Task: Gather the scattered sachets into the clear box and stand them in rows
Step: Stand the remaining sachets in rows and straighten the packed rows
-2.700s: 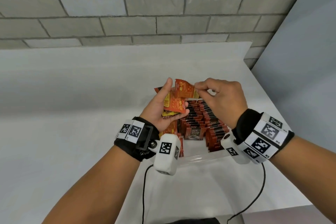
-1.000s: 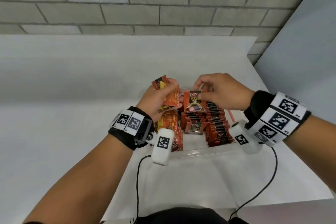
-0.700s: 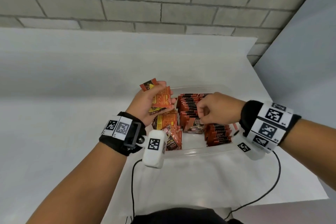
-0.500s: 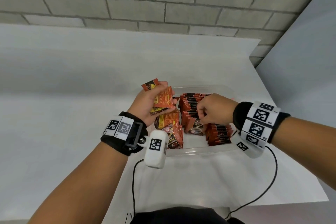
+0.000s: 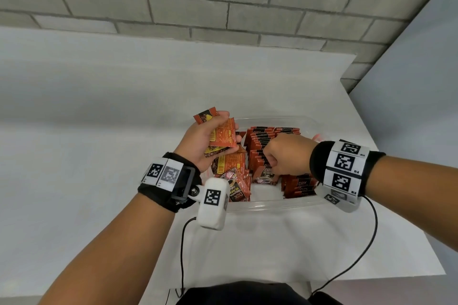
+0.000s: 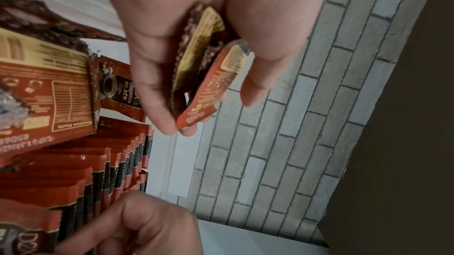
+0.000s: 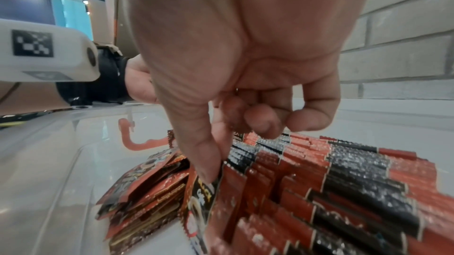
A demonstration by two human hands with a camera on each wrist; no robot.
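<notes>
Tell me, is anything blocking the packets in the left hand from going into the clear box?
Nothing visible does. The left hand holds a few sachets right above the clear box, which is open on top. Below them loose sachets lie flat, so that spot is cluttered but not covered.

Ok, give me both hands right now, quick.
Left hand: grips a small bunch of coffee sachets above the clear box.
Right hand: fingers curled, thumb on the front sachet of a standing row.
</notes>
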